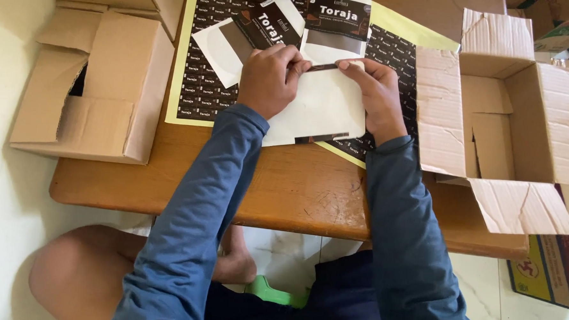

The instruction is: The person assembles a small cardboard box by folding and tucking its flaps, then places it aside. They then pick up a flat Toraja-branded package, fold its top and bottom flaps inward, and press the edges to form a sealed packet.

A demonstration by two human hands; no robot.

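from the head view, looking straight down: both hands sit on a white pouch (pixel 322 110) lying flat on the wooden table (pixel 296 192), and it looks like they're working a dark strip along its top edge. the left hand (pixel 270 79) has its fingers curled and pressed together, pinching the strip near the pouch's upper left, while the right hand (pixel 377 93) lies flatter, fingertips pressing down on the strip's right end, probably to keep it straight and stop the pouch sliding. under it all is a sheet of dark labels (pixel 205 60) with a yellow border, a repeating grid of small black rectangles. above the hands are two more pouches, one tilted (pixel 251 34) with a dark label and a grey window, one upright (pixel 337 25) with a black label on top and a grey band below. an open cardboard box (pixel 516 119) sits to the right with flaps spread, within easy reach, and another cardboard box (pixel 96 88) lies on its side at the left edge.
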